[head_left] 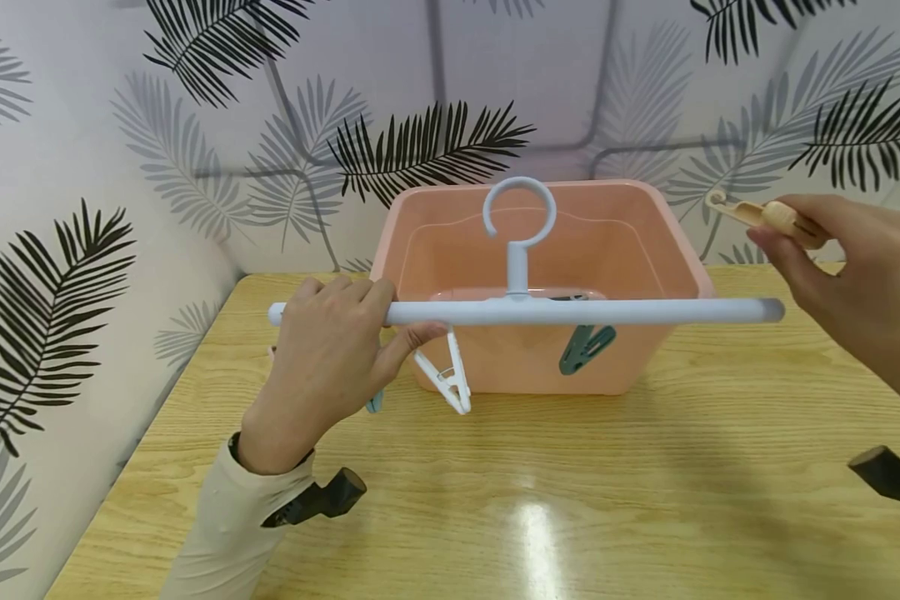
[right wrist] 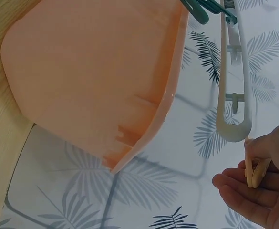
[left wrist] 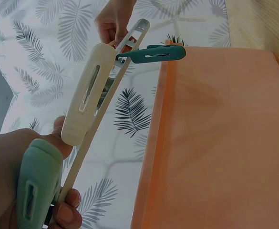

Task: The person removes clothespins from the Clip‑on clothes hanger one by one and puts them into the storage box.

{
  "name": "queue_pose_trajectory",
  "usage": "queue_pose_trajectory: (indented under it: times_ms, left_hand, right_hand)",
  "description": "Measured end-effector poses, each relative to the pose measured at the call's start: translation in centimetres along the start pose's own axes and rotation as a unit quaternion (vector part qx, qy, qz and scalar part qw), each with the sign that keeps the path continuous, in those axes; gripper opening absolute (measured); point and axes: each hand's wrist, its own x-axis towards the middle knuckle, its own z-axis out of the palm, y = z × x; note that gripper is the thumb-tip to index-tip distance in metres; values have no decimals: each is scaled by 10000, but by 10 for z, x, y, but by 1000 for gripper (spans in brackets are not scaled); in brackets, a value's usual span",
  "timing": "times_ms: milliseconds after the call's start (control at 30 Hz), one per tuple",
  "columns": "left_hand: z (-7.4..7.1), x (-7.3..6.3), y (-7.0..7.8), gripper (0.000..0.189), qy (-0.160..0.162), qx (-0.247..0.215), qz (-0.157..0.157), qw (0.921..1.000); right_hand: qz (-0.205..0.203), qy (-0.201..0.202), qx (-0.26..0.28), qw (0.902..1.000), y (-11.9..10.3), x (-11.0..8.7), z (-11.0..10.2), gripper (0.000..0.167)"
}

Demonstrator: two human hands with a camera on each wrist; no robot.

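My left hand [head_left: 322, 358] grips the left part of a pale blue-white clothes hanger [head_left: 585, 312], a straight bar with a round hook [head_left: 552, 218] on top. Below the bar, beside my thumb, hangs a white clothespin [head_left: 453, 379]. A dark green clothespin [head_left: 587, 348] hangs right of the hook's stem. A light green clothespin [left wrist: 36, 183] sits by my left hand, mostly hidden behind it in the head view. Off the bar's right end, my right hand [head_left: 847, 250] pinches a beige clothespin [head_left: 783, 220] between thumb and fingers, its tip pointing left.
A pink plastic basin [head_left: 517, 358] stands on the wooden table [head_left: 435, 500] behind the hanger, against the leaf-patterned cloth [head_left: 390, 75]. Some dark clothespins show in the basin behind the bar. Black wrist mounts [head_left: 322, 500] jut out at both wrists.
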Motion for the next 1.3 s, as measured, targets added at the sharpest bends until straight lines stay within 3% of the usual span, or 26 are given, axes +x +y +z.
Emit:
queue_pose_trajectory:
  times_ms: [333,733,967,1200,1300]
  left_hand:
    - [1,-1,0,72,8,-4,12,10000]
    - [1,-1,-1,72,41,-32,21,10000]
    - [1,-3,-3,73,107,-6,18,9999]
    - [2,-4,-4,73,77,11,29,10000]
    - [1,-4,-3,72,61,-1,31,10000]
  right_hand:
    - [-403,-2,-347,9986,10,13,7,29]
    - [-844,-186,119,9962,16,33,19,20]
    - [-886,-214,251,9955,20,47,22,16]
    - [-655,-595,299,9956,20,56,30,17]
    - [-738,-665,370,9944,21,62,34,17]
